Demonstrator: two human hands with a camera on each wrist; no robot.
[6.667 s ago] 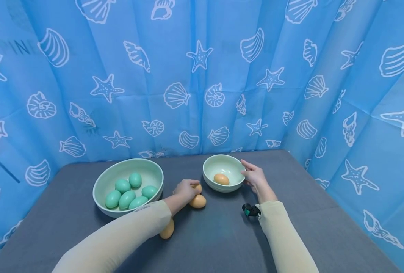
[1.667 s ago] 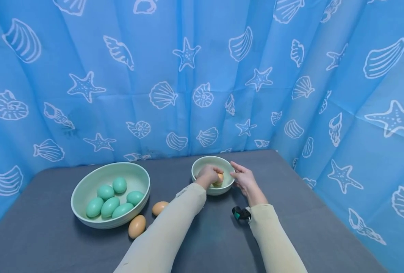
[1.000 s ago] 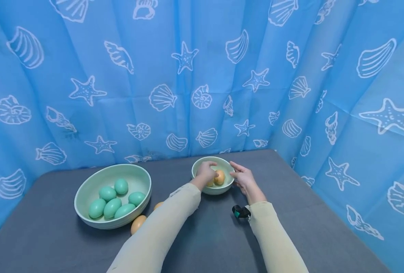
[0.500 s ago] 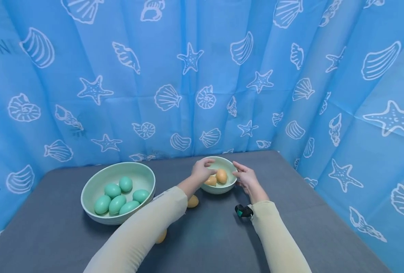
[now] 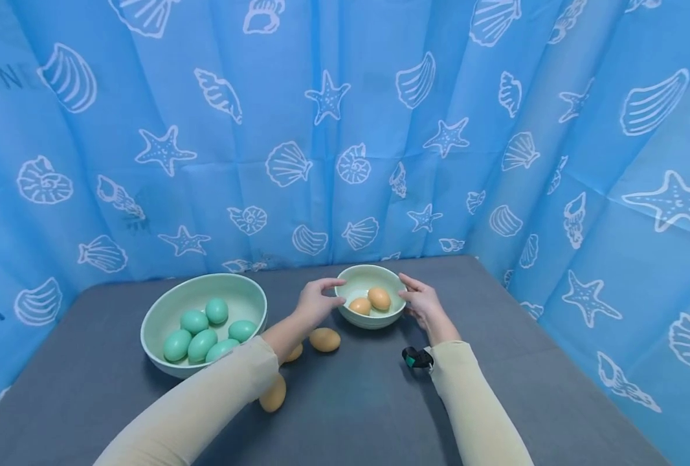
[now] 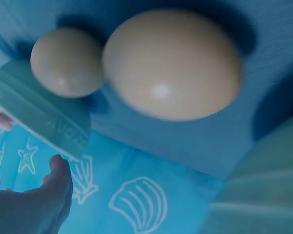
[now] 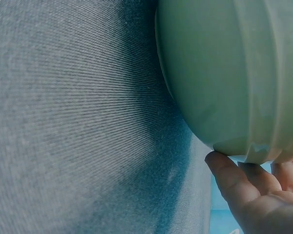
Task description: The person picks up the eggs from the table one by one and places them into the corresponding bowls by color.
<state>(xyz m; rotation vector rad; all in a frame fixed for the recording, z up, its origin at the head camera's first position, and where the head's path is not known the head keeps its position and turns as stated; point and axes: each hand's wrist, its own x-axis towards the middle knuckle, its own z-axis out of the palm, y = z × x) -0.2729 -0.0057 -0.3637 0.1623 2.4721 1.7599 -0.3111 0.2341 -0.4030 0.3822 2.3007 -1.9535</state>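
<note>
A small pale green bowl (image 5: 371, 320) stands toward the back of the table, holding a rounder brown egg (image 5: 378, 298) and a second brown egg (image 5: 360, 305). My right hand (image 5: 429, 309) holds this bowl at its right side; the right wrist view shows several fingertips (image 7: 219, 161) against its outer wall. At the left rim is my left hand (image 5: 316, 303), its thumb and fingers spread apart with nothing between them. Below that hand a brown egg (image 5: 324, 340) lies on the cloth, with another egg (image 5: 294, 353) partly hidden by the left forearm.
A larger green bowl (image 5: 153, 343) with several green eggs (image 5: 202, 346) stands on the left. One more brown egg (image 5: 272, 395) lies beside the left sleeve. Grey cloth covers the table (image 5: 368, 414). A blue shell-print curtain (image 5: 322, 213) hangs behind and to the right.
Over the last seconds my left hand has put an egg into the small bowl, let go and drawn back left past the rim. My right hand has stayed at the bowl.
</note>
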